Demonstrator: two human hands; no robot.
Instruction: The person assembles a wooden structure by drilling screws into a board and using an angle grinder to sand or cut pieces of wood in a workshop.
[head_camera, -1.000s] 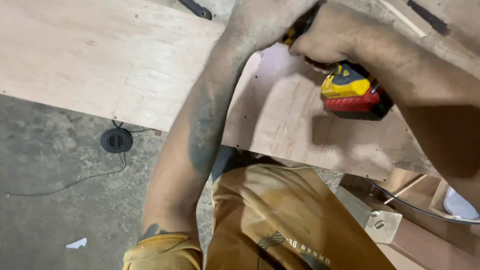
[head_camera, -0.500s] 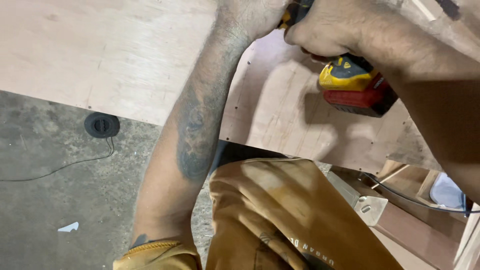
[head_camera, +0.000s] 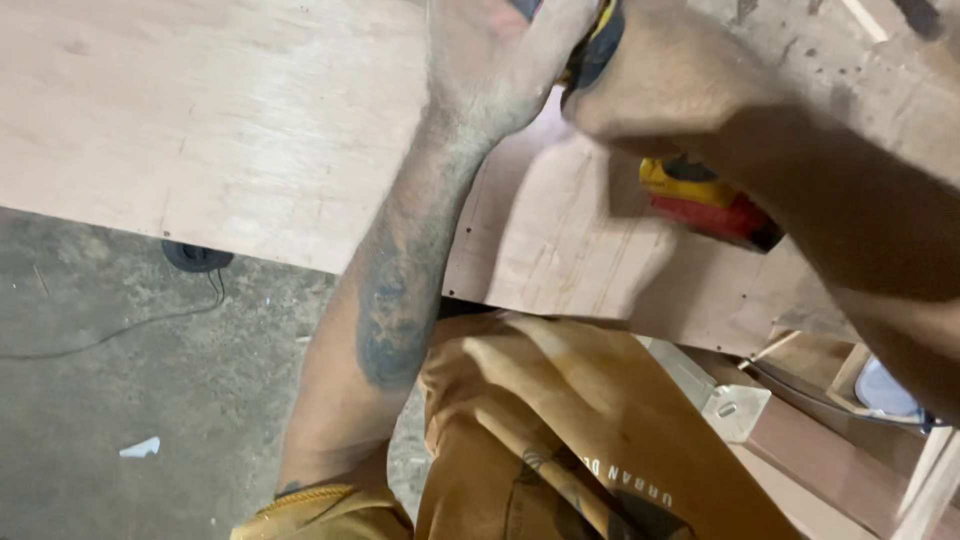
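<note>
Grey concrete floor (head_camera: 90, 400) fills the lower left of what we see, scuffed and dusty, with a thin black cable (head_camera: 120, 325) trailing across it to a round black disc (head_camera: 197, 258) that sits half tucked under the edge of the wood, and a small white scrap (head_camera: 140, 447) lying well apart from both. Above it a broad, pale plywood sheet (head_camera: 220, 130) spans the upper frame, and a second, pinker plywood panel (head_camera: 570, 240) lies just beside it toward the right. We hold a cordless drill (head_camera: 705, 195) with a yellow and red body and a black head over that second panel; its bit is hidden from us, so we cannot tell whether it touches the wood. Our right hand (head_camera: 670, 85) is wrapped around the drill's handle, fingers curled tight about it. Our left hand (head_camera: 500, 60) reaches up along a tattooed forearm and presses against the drill's black head at the top edge of the view; its fingers run out of frame, so we cannot tell how they close. Tan work trousers (head_camera: 560, 440) fill the bottom middle. At the lower right a small metal bracket (head_camera: 735, 410) lies on a reddish-brown board (head_camera: 830, 465).
</note>
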